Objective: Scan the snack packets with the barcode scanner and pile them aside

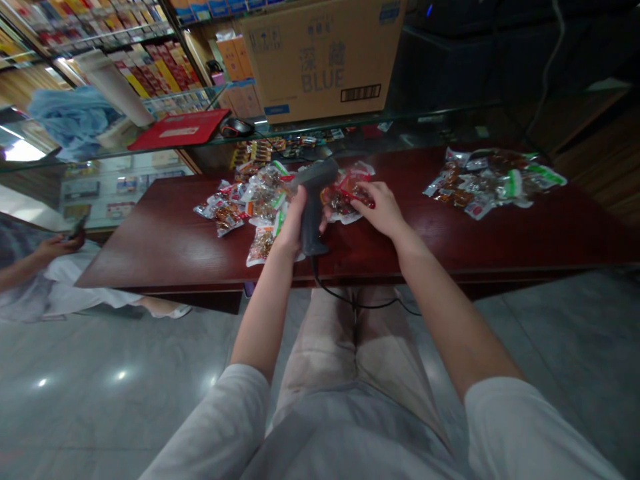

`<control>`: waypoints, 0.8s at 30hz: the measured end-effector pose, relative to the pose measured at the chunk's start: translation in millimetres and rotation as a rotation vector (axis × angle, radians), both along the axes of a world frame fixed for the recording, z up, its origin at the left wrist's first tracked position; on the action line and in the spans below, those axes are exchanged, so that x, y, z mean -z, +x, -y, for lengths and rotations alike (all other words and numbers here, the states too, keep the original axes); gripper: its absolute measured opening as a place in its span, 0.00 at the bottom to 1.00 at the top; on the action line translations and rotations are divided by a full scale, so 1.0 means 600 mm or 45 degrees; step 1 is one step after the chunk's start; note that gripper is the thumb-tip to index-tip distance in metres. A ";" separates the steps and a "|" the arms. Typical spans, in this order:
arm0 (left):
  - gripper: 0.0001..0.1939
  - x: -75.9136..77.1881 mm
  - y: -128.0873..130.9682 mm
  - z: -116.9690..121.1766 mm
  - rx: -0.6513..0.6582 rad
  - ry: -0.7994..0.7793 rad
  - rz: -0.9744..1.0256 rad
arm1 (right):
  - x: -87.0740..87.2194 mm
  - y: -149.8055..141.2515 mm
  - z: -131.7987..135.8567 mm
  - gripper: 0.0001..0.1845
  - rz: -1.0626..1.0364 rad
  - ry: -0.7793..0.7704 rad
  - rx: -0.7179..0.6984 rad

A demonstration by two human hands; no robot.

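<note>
My left hand point(295, 223) is wrapped round the handle of a dark grey barcode scanner point(314, 200), whose head points right and whose black cable point(350, 300) hangs off the table's front edge. My right hand point(380, 207) rests on a red snack packet point(350, 193) just right of the scanner, fingers curled on it. A heap of small clear and red snack packets point(250, 200) lies on the dark red table point(175, 247) left of the scanner.
A second pile of snack packets point(493, 180) lies at the table's right. Behind stand a glass counter point(300, 133) with a red pad point(180, 128), a computer mouse point(236, 127) and a cardboard box point(325, 57). Another person point(50, 273) sits at the left, holding a phone.
</note>
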State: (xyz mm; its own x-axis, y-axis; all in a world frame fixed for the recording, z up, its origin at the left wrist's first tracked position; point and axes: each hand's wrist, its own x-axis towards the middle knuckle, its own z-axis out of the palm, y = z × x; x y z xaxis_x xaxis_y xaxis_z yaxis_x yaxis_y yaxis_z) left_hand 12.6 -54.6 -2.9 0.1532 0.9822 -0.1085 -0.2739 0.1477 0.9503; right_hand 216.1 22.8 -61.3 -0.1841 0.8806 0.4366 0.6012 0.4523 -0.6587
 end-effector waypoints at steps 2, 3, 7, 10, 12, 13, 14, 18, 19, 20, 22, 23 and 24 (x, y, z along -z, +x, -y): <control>0.38 -0.001 0.001 0.001 0.014 0.022 0.023 | 0.000 -0.002 -0.001 0.15 -0.019 -0.003 -0.011; 0.38 -0.001 0.001 0.001 0.022 0.025 0.030 | 0.000 -0.003 -0.003 0.12 -0.041 -0.006 -0.012; 0.38 -0.004 0.003 0.002 0.052 0.019 0.042 | 0.002 -0.002 -0.009 0.12 -0.119 -0.038 0.013; 0.37 -0.005 0.004 0.003 0.037 0.037 0.052 | 0.003 0.001 -0.011 0.13 -0.126 -0.053 0.074; 0.37 -0.006 0.006 0.005 0.009 0.042 0.028 | 0.006 0.004 -0.012 0.10 -0.159 -0.058 0.129; 0.37 -0.006 0.006 0.005 -0.003 0.044 0.012 | 0.007 0.005 -0.012 0.09 -0.187 -0.068 0.155; 0.37 -0.007 0.006 0.006 -0.007 0.048 0.001 | 0.009 0.006 -0.013 0.11 -0.223 -0.087 0.178; 0.37 -0.006 0.006 0.006 0.048 0.069 -0.002 | 0.022 0.011 -0.021 0.31 -0.396 -0.193 0.194; 0.37 -0.006 0.006 0.006 0.052 0.065 -0.020 | 0.025 0.012 -0.024 0.34 -0.439 -0.208 0.188; 0.38 -0.005 0.006 0.005 0.047 0.059 -0.045 | 0.029 0.013 -0.026 0.36 -0.476 -0.220 0.183; 0.38 -0.004 0.006 0.005 0.024 0.051 -0.094 | 0.035 0.017 -0.032 0.39 -0.527 -0.243 0.170; 0.38 -0.004 0.006 0.004 0.021 0.052 -0.104 | 0.038 0.018 -0.034 0.40 -0.542 -0.258 0.164; 0.38 -0.003 0.005 0.004 0.027 0.057 -0.100 | 0.040 0.021 -0.036 0.41 -0.552 -0.271 0.159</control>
State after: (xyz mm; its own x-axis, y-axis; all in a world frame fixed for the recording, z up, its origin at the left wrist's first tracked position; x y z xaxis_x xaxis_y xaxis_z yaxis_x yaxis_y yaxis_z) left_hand 15.9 -56.9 -1.0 0.1670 0.9829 -0.0775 -0.1951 0.1100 0.9746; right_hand 228.4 44.6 -85.5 0.0871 0.9623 0.2575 0.2924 0.2224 -0.9301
